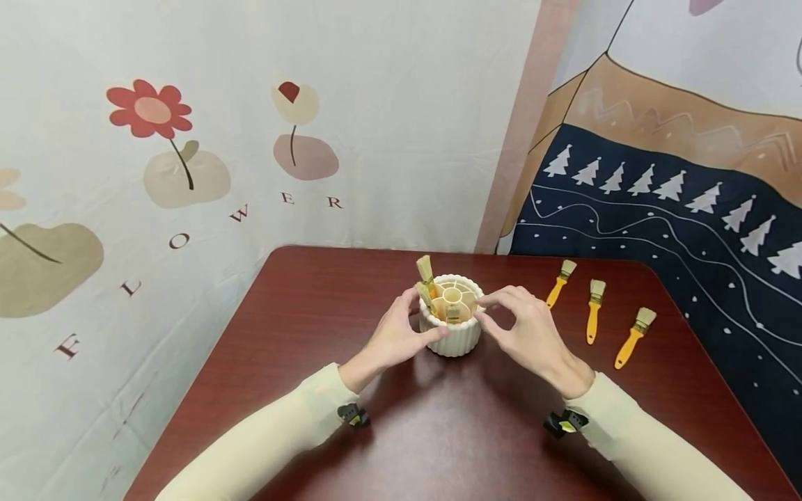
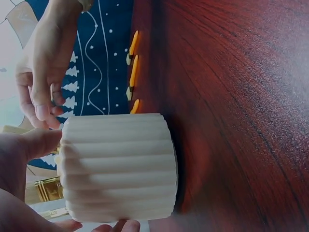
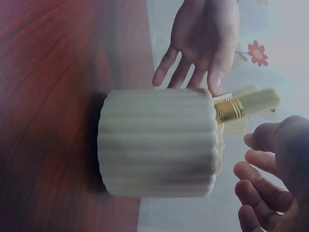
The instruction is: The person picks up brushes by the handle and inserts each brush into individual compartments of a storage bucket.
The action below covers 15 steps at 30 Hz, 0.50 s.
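Closest in, two pale sleeves point(image 1: 282, 424) reach forward, and here's the left hand point(image 1: 401, 332) wrapped round the near-left side of a ribbed white holder point(image 1: 452, 346), thumb over the front rim, fingers round the far side. Across from it, the right hand point(image 1: 532, 332) hovers just beside the right rim, thumb and fingers loosely bent with a gap between them, and nothing shows in its grasp. The holder stands upright between the two hands, its round mouth facing up, split by dividers about a central ring. Two brushes point(image 1: 425, 270) poke out at its left, bristles up; a third brush point(image 1: 453, 314) seems to sit lower at the front, though it's small and hard to make out.

Now look right: three more brushes lie flat on the dark red table point(image 1: 313, 299), and the right hand is clearly the nearer one. The leftmost brush point(image 1: 561, 280) is just past its knuckles, the middle brush point(image 1: 593, 312) points almost straight away, and the rightmost brush point(image 1: 635, 339) slants off to the right. All three have orange handles towards the person, bristles away. Behind, a flower-printed cloth point(image 1: 407, 139) meets a navy tree-patterned one point(image 1: 626, 216).
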### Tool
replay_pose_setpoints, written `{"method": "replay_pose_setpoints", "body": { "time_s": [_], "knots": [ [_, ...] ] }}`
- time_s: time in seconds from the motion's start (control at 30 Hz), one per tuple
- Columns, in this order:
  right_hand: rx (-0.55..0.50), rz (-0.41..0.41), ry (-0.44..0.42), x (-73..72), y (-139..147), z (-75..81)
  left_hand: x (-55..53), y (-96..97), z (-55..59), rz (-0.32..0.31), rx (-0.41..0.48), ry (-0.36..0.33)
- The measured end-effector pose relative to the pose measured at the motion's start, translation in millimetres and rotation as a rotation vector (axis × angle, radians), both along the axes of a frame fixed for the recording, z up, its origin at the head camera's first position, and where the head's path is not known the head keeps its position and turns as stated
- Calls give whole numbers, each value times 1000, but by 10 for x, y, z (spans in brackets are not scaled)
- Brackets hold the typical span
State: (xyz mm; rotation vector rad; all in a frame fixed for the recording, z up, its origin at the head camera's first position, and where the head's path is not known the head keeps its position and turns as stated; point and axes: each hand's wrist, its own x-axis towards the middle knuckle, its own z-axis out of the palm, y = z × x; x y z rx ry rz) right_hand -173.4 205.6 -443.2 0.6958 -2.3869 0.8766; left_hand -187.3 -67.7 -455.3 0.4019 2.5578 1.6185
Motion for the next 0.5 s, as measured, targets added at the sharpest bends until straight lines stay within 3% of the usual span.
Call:
{"method": "replay_pose_setpoints", "body": {
  "time_s": [0.17,0.33,0.5],
  "knots": [
    [4,-52,-11,-31,71,27,16,38,-9,24,12,39],
    [-12,-91,14,-81,151,22,60,106,-48,103,-40,86],
    [-19,-122,-3,-118,240,5,86,195,-67,158,-41,55]
  ]
}}
